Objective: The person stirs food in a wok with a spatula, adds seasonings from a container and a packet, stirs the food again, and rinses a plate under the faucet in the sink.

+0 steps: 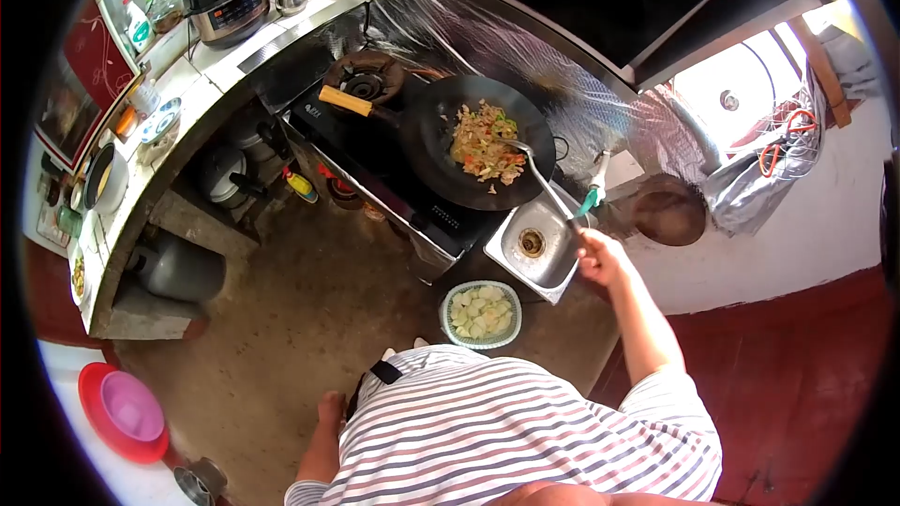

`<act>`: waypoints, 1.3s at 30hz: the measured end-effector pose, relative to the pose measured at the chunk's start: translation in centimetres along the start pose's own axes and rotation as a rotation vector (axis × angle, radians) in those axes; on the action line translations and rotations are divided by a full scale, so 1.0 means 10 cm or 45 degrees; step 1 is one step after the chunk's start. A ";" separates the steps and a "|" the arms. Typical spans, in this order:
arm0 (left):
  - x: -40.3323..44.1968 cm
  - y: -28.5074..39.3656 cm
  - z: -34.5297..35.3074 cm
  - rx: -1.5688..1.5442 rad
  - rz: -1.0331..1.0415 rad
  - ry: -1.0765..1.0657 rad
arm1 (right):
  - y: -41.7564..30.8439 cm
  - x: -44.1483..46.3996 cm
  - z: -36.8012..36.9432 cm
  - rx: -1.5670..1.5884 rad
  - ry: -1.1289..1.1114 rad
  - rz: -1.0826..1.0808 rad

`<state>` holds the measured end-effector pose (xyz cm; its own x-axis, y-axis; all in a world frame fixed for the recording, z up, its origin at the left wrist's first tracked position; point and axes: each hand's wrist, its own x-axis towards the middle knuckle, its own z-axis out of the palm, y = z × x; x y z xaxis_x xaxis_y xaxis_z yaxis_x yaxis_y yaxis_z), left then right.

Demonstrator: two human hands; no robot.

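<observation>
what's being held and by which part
The right hand holds a metal cooking utensil by its dark handle end; whether the left hand holds anything can't be told.

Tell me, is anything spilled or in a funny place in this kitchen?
The basket of pale slices looks odd: it seems to sit down on the floor near the sink, a strange spot for food. I see no spill around the wok.

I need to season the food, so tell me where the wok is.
In the head view, the wok sits right of centre on the stove, beside the bare burner and above the sink.
</observation>
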<state>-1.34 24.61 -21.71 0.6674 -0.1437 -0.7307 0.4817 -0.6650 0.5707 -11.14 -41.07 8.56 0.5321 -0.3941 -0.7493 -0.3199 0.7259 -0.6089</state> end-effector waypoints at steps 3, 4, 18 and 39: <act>-0.11 0.39 -0.11 -0.470 -0.190 -0.283 | 0.48 0.25 0.11 0.318 -0.151 0.039; -0.26 0.67 -0.18 -0.389 -0.070 -0.325 | 0.54 0.28 0.18 0.411 -0.188 0.051; 0.07 0.75 -0.67 -0.226 0.099 -0.128 | 0.08 0.98 1.86 -0.375 0.174 -0.573; 2.30 2.09 -3.16 -0.520 -0.078 -0.112 | 0.73 0.38 2.56 -0.135 0.741 -0.484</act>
<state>42.06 30.55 -14.76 0.5883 -0.1866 -0.7868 0.7160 -0.3320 0.6141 8.58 -22.83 7.92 0.1255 -0.8688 -0.4790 -0.2858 0.4307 -0.8560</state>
